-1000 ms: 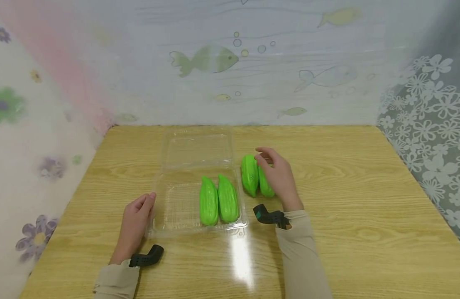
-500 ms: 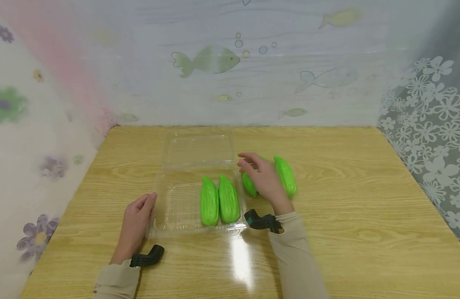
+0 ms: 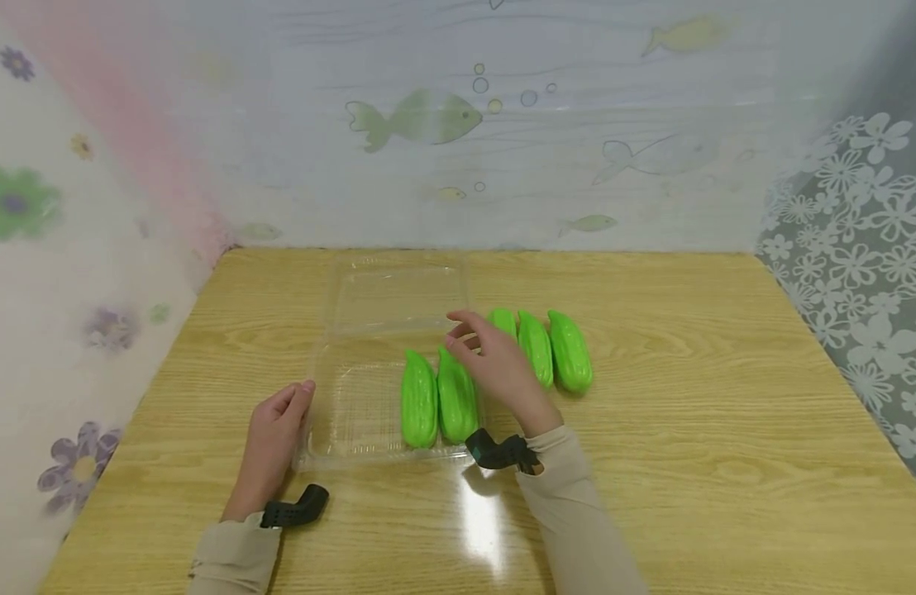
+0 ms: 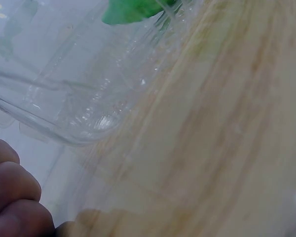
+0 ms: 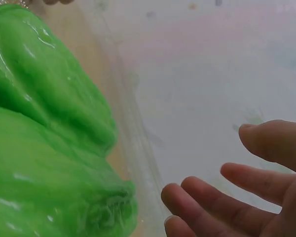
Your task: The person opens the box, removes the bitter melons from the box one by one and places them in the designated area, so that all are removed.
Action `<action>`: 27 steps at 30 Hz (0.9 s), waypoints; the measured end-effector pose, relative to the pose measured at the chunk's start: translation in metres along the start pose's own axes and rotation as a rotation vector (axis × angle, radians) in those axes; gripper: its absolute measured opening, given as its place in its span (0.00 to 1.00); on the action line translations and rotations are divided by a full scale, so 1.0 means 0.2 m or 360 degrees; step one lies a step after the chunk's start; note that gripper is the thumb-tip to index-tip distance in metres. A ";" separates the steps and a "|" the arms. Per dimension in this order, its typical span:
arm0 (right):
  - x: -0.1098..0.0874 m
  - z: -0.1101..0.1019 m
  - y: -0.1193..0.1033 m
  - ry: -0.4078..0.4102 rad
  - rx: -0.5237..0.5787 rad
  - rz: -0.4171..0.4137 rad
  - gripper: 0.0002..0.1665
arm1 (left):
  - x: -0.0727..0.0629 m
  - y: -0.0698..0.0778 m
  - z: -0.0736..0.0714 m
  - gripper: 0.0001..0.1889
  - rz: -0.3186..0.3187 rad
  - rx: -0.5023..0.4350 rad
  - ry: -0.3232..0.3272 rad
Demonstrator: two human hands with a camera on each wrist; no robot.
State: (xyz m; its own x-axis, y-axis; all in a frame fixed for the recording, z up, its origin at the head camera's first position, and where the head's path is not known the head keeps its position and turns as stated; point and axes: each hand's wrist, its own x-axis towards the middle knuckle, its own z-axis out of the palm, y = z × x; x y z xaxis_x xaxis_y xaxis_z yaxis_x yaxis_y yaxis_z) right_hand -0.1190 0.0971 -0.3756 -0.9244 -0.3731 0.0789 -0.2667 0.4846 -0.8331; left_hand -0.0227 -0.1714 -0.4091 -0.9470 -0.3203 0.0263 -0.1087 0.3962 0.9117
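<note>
In the head view, a hinged clear plastic container (image 3: 364, 405) lies with its lid (image 3: 398, 297) folded back. Two glossy green ridged vegetables (image 3: 419, 405), each tapering to a tip, lie side by side in its right half. My left hand (image 3: 274, 438) holds the container's left rim with curled fingers, seen beside the rim in the left wrist view. Over the right rim hovers my right hand (image 3: 495, 364), fingers loosely spread and holding nothing in the right wrist view. It partly hides the nearer vegetable (image 3: 458, 409).
Three more such green vegetables (image 3: 570, 351) stand in a row on the wooden table (image 3: 689, 430), right of the container; the leftmost is half hidden by my right hand. A wall with painted fish (image 3: 436, 116) rises behind the table.
My right hand has moved left, from over the vegetables on the table to the container's right rim, uncovering the vegetables on the right. My left hand stays on the left rim.
</note>
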 end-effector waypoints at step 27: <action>-0.03 0.10 -0.08 -0.0265 -0.0329 -0.0098 0.29 | 0.04 -0.10 0.00 0.28 0.0006 0.0015 0.0008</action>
State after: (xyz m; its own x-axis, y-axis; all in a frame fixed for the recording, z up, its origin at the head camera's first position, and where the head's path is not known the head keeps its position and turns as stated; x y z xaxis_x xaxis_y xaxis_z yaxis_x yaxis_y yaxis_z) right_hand -0.1033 0.0763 -0.3736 -0.8519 -0.5233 0.0206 -0.3866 0.6020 -0.6987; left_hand -0.0277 -0.1824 -0.4276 -0.9459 -0.3228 0.0319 -0.1078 0.4057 0.9076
